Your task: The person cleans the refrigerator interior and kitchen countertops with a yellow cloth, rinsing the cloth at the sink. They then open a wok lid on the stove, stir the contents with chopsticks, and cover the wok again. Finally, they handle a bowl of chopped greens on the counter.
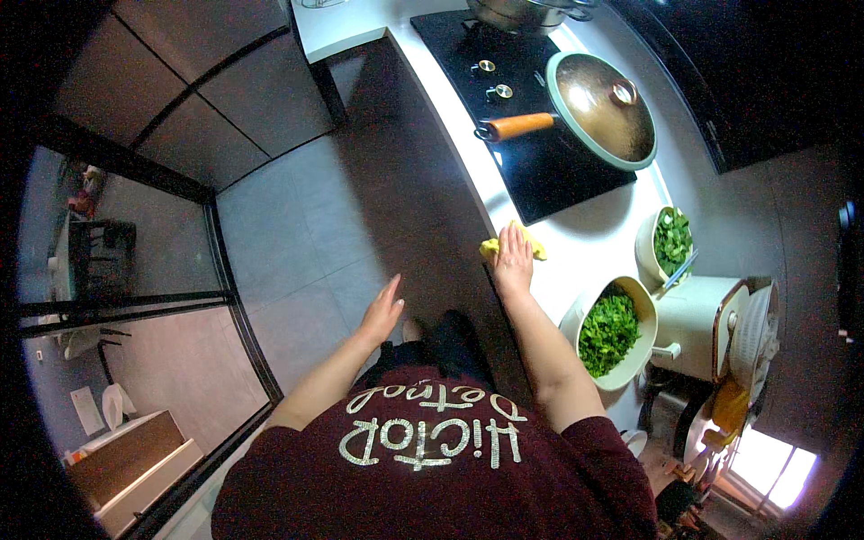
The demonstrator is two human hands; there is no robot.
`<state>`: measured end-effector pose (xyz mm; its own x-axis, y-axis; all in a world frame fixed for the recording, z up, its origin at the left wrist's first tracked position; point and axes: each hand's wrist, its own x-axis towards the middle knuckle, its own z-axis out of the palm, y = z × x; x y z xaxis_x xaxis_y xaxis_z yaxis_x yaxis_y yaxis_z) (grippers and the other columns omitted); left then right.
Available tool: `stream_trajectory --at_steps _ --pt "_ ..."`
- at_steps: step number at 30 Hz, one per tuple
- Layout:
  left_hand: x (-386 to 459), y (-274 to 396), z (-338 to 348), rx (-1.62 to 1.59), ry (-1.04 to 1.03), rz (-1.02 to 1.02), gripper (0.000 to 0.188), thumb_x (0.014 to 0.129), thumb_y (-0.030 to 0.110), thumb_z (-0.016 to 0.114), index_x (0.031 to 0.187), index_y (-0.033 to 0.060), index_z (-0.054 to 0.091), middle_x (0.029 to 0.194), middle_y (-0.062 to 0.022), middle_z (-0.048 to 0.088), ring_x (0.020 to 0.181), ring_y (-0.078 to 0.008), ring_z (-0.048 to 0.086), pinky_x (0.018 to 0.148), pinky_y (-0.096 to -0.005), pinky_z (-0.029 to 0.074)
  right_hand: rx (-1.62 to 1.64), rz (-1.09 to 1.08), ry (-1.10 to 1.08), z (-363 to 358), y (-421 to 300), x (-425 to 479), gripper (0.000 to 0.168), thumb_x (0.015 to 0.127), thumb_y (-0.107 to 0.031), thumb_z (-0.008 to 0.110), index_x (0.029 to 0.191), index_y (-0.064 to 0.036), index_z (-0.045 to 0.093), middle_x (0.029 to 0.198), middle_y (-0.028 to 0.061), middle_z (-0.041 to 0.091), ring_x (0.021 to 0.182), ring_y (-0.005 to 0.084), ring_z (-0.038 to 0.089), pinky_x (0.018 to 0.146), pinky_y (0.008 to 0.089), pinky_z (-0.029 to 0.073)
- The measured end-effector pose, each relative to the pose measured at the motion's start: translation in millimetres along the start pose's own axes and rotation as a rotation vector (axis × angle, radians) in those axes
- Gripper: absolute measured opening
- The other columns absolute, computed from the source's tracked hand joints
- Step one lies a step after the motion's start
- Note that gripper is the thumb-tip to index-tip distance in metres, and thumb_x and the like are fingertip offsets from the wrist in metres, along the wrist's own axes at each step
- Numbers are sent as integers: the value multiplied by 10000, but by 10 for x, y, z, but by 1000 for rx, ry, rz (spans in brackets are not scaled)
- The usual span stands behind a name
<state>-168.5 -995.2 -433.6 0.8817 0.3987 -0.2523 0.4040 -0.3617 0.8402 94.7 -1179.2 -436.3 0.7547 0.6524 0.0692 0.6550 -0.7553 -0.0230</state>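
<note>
My right hand (514,268) lies flat on a crumpled yellow cloth (535,247), holding it against the white countertop (560,260) by the front edge, just below the black cooktop. Parts of the cloth stick out on both sides of my fingers. Away from the counter, my left hand (383,314) hangs over the floor with nothing in it, its fingers extended.
A lidded pan (601,111) with a wooden handle (518,126) rests on the cooktop (466,74), near a steel pot (516,15). Right of my forearm are two containers of chopped greens (609,334) (673,237) and a cream appliance (695,324). A glazed partition (246,331) stands left.
</note>
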Motion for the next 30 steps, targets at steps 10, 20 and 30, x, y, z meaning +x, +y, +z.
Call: stream_trajectory --at_steps 10,20,30 --pt "674 279 -325 41 50 -55 576 931 118 502 1458 80 273 1417 -229 400 1301 -380 398 1078 -425 334 -237 -192 259 487 -457 2075 569 828 -307 590 1288 14 493 1307 200 500 1252 345 445 1091 464 298" --pt "2079 869 -812 93 88 64 561 941 103 487 1458 70 271 1429 -208 384 1323 -363 372 1087 -416 327 319 -229 190 -26 -786 3397 324 781 -85 581 1102 -42 571 1095 124 595 969 308 576 855 437 434" --pt "2701 1107 -646 78 -64 104 572 925 98 509 1451 64 287 1404 -221 409 1299 -371 396 1084 -419 332 388 109 216 -375 10 3032 518 842 -155 628 1321 -62 453 1403 218 374 1309 403 364 1089 462 318"
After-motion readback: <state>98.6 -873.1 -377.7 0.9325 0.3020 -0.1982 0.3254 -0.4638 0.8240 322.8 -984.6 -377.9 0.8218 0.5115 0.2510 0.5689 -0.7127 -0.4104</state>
